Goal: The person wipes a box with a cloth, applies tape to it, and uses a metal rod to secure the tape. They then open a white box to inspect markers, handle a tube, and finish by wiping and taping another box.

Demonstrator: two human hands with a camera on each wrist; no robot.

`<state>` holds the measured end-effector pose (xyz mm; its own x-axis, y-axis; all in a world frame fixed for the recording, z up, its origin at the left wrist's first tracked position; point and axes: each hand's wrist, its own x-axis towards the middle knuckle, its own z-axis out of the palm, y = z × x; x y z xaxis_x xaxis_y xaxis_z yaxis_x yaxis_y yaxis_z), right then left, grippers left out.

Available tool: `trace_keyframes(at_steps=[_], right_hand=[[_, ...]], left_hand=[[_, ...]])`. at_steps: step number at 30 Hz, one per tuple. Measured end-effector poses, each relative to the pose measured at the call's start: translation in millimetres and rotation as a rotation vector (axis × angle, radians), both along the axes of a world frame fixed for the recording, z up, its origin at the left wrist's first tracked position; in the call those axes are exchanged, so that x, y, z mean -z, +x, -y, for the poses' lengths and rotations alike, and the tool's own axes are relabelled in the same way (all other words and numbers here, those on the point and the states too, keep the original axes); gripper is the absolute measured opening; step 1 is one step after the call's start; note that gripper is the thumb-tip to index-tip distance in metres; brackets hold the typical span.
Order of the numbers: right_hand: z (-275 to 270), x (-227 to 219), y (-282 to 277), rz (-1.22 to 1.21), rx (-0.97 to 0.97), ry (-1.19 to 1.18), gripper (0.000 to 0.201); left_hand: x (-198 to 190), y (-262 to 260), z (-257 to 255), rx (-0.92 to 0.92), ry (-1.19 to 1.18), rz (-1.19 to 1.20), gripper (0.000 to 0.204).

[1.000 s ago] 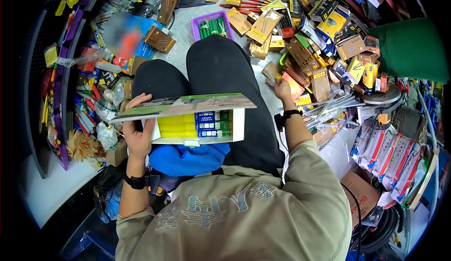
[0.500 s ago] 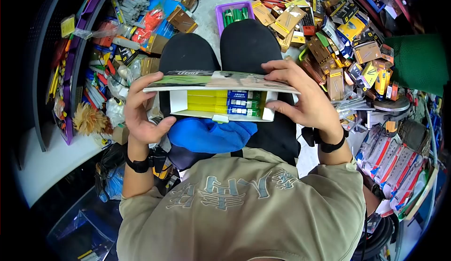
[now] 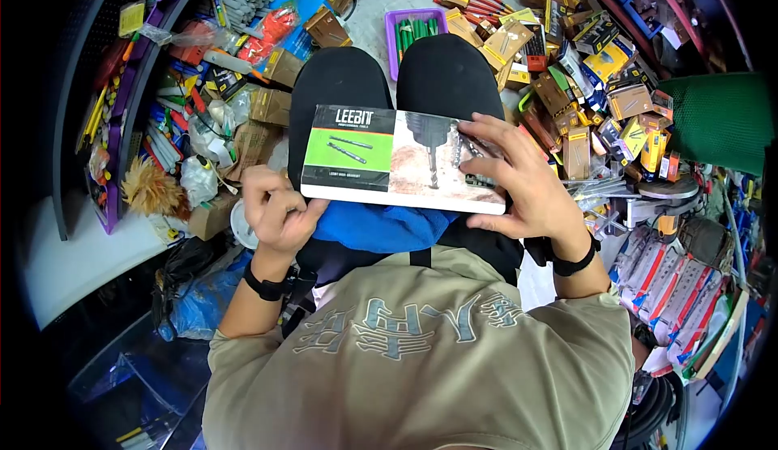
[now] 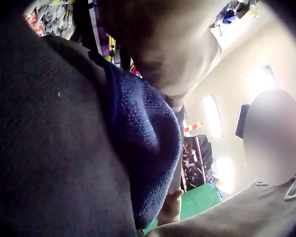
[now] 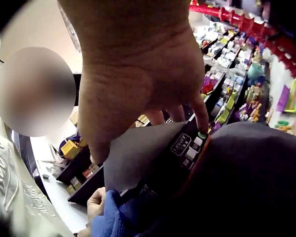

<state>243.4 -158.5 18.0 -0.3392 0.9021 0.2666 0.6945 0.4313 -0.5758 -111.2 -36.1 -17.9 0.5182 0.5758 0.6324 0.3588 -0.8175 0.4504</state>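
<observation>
In the head view a LEEBIT cardboard box (image 3: pixel 348 154), printed with pictures of drill bits, lies lid down over my thighs, its long white edge facing me. My right hand (image 3: pixel 519 174) grips its right end, thumb at the near edge and fingers spread over the lid. At the near left corner my left hand (image 3: pixel 275 211) has curled fingers, with the thumb right at the box edge. What lies inside the box is hidden. A blue cloth (image 3: pixel 381 227) is bunched in my lap beneath it; it also fills the middle of the left wrist view.
Small brown and yellow boxes (image 3: pixel 575 150) pile up on the right. A purple basket (image 3: pixel 391 45) with green-wrapped items stands beyond my knees. Bagged tools and loose goods (image 3: pixel 190 117) crowd the left, beside a white surface (image 3: pixel 89 263). A green mesh roll (image 3: pixel 713 117) stands far right.
My right hand came from the pile on the right to the box. The raised lid came down over the yellow tubes inside. My left hand slid from the lid to the near left corner, fingers curling.
</observation>
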Motion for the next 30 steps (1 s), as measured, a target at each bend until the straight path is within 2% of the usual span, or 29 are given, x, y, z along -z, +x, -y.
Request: trace_keyframes(at_steps=[1, 2, 4, 6, 8, 9, 11, 17, 19, 24, 30], right_hand=[[0.6, 0.0, -0.7, -0.025, 0.021, -0.017, 0.064], [0.7, -0.5, -1.4, -0.051, 0.041, -0.034, 0.061], [1.3, -5.3, -1.8, -0.126, 0.033, -0.075, 0.062], [2.3, -8.9, -2.3, -0.280, 0.036, -0.160, 0.063], [3.3, -8.6, -6.9, -0.332, 0.063, -0.178, 0.066], [2.7, -14.4, -10.3, -0.217, 0.073, -0.163, 0.067], [0.9, -21.4, -11.4, -0.027, 0.055, -0.100, 0.069], [2.9, -19.6, -13.3, -0.097, 0.111, -0.108, 0.065], [2.1, -19.7, -14.2, -0.080, 0.112, -0.097, 0.065], [2.2, -23.1, -17.8, -0.050, 0.125, -0.098, 0.067], [1.2, -12.4, -30.5, 0.134, 0.141, -0.033, 0.069]], left_hand=[[0.7, -0.8, -0.8, 0.048, -0.108, 0.004, 0.032], [-4.3, 4.5, -1.5, 0.043, -0.105, 0.008, 0.032], [-20.2, 22.5, 0.6, 0.107, -0.008, -0.131, 0.025], [-21.5, 31.1, 4.1, 0.148, 0.055, -0.185, 0.033], [-25.4, 42.8, 12.6, 0.311, -0.071, -0.333, 0.032], [-32.2, 46.5, 13.4, 0.390, -0.108, -0.392, 0.034], [-38.4, 52.7, 15.9, 0.395, -0.078, -0.378, 0.034], [-27.8, 36.3, 21.2, 0.457, 0.042, -0.380, 0.026], [-27.9, 34.9, 27.3, 0.412, 0.084, -0.417, 0.023], [-23.7, 32.6, 32.2, 0.449, 0.061, -0.361, 0.023], [-24.6, 36.4, 38.2, 0.432, -0.074, -0.324, 0.027]])
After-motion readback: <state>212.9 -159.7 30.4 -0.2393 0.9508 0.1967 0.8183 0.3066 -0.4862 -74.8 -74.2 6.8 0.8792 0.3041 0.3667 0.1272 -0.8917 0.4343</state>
